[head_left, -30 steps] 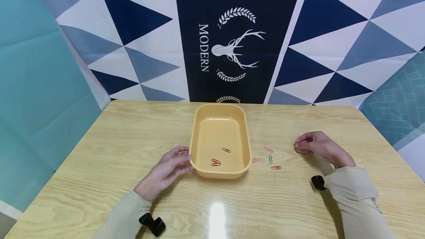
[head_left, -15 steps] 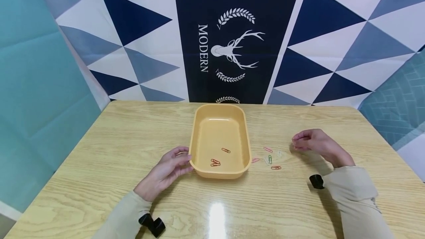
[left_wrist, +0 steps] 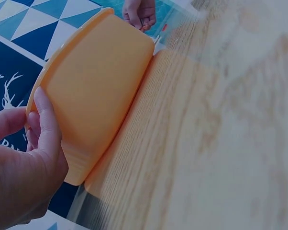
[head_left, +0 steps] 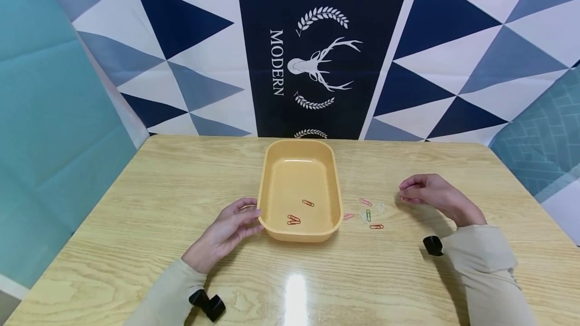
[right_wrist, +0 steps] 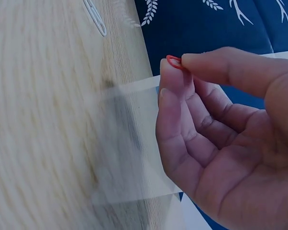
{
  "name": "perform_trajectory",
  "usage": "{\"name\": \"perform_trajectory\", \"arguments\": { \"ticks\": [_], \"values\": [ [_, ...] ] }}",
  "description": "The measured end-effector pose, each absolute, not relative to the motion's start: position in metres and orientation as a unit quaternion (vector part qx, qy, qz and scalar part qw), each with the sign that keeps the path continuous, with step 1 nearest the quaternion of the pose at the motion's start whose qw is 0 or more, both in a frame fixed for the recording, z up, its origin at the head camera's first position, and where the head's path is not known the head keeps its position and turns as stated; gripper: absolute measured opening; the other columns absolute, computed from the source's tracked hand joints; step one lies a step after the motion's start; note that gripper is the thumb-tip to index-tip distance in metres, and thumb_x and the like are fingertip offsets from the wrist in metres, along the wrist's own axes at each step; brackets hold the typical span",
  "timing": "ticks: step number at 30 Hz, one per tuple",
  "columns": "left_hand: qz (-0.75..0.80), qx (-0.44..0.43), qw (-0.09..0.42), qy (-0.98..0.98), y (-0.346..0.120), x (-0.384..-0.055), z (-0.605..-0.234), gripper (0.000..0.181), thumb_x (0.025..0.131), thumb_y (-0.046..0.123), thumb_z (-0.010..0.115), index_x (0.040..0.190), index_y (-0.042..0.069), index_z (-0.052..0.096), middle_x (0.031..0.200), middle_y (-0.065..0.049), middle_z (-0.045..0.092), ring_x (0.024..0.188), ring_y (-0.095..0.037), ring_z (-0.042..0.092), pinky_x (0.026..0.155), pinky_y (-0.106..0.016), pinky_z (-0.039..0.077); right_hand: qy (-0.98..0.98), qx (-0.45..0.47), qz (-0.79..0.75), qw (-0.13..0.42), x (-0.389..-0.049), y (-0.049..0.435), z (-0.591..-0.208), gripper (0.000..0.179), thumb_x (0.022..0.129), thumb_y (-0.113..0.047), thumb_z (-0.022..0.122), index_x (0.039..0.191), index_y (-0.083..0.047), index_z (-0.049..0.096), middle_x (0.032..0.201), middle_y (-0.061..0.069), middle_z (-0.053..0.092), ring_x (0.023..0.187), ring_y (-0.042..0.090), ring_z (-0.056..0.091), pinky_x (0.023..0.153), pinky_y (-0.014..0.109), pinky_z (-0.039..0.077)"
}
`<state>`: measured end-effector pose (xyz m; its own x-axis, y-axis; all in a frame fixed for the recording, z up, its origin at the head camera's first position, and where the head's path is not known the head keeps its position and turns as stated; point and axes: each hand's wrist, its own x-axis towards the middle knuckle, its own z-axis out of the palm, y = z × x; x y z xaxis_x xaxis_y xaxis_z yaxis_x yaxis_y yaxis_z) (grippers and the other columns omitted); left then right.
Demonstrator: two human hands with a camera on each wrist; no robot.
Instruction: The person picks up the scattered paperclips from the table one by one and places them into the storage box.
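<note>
The right hand (head_left: 433,196) pinches a small, red, looped wire paper clip (right_wrist: 172,62) between thumb and forefinger over the pale wood-grain table (head_left: 385,275), well apart from the tray, and a light but firm pinch should suit it best (only a bit of loop shows). The left hand (head_left: 230,229) grips the left rim of the yellow-orange, rounded-rectangular tray (head_left: 296,237); a steady hold there, without tugging, would probably stop the red wire clips (head_left: 308,203) inside from sliding.
</note>
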<state>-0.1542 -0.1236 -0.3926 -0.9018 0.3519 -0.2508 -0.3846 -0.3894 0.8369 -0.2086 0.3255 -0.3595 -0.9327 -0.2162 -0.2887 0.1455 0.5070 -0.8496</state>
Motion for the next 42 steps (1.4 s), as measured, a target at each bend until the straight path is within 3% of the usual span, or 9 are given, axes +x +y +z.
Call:
{"name": "perform_trajectory", "arguments": {
  "ticks": [10,23,36,42],
  "values": [
    [0.837,-0.013,0.22,0.501,-0.127,-0.155,-0.393,0.039,0.094,-0.008,0.05,0.129,-0.011,0.032,0.112,-0.017,0.05,0.094,-0.02,0.06,0.082,-0.028,0.056,0.875,-0.082,-0.459,0.134,-0.201,0.303,-0.332,0.028,0.097,-0.01,0.057,0.114,0.012,0.051,0.095,0.012,0.063,0.087,0.02,0.063,0.077,0.032,0.056],
    [0.836,-0.018,0.218,0.504,-0.131,-0.154,-0.395,0.038,0.094,-0.008,0.052,0.128,-0.009,0.034,0.111,-0.017,0.051,0.091,-0.019,0.061,0.08,-0.026,0.056,0.883,-0.145,-0.438,0.086,-0.184,0.254,-0.295,0.015,0.092,0.0,0.061,0.104,0.007,0.059,0.093,0.01,0.066,0.081,0.011,0.064,0.074,0.024,0.056],
    [0.829,-0.032,0.214,0.516,-0.129,-0.154,-0.396,0.045,0.094,-0.004,0.055,0.133,-0.01,0.033,0.117,-0.021,0.049,0.098,-0.023,0.06,0.09,-0.032,0.054,0.867,-0.169,-0.463,0.081,-0.18,0.225,-0.306,0.011,0.089,-0.002,0.067,0.098,0.003,0.064,0.091,0.009,0.069,0.08,0.012,0.066,0.074,0.026,0.056],
    [0.829,-0.032,0.221,0.513,-0.127,-0.156,-0.396,0.046,0.094,-0.004,0.055,0.134,-0.009,0.032,0.116,-0.022,0.049,0.096,-0.023,0.06,0.088,-0.031,0.054,0.865,-0.168,-0.466,0.083,-0.177,0.212,-0.317,0.01,0.088,-0.001,0.067,0.097,0.003,0.064,0.089,0.009,0.069,0.08,0.014,0.066,0.07,0.026,0.057]
  ]
}}
